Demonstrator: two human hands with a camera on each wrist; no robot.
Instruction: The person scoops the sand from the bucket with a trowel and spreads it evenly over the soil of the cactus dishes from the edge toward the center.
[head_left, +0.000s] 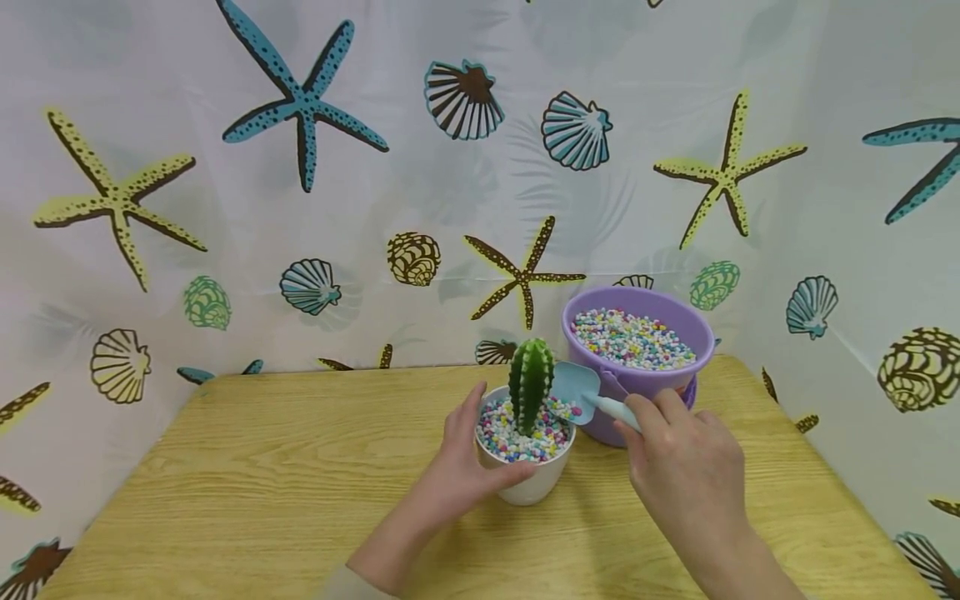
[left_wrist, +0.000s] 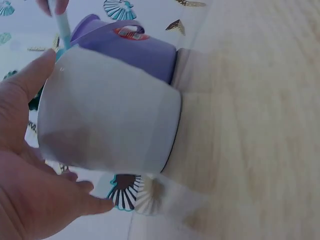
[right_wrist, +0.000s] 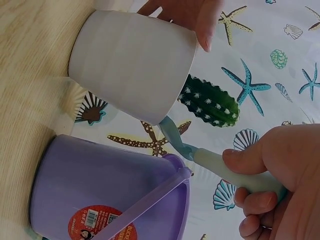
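Observation:
A green cactus (head_left: 530, 387) stands upright in a white pot (head_left: 534, 486), among small multicolored pebbles (head_left: 501, 429) that fill it nearly to the rim. My left hand (head_left: 468, 467) holds the pot's near left side, thumb at the front and fingers spread around the back. By its pale handle my right hand (head_left: 686, 467) grips a light-blue toy shovel (head_left: 577, 392). The shovel's blade is tilted at the pot's right rim, with a few pebbles at its tip. In the right wrist view the blade (right_wrist: 172, 134) meets the rim of the pot.
Behind and to the right stands a purple bucket (head_left: 697, 367) holding many more of the pebbles (head_left: 630, 337). Its handle hangs down the outside. The wooden table (head_left: 300, 467) is backed by a white curtain (head_left: 360, 200) printed with starfish and shells.

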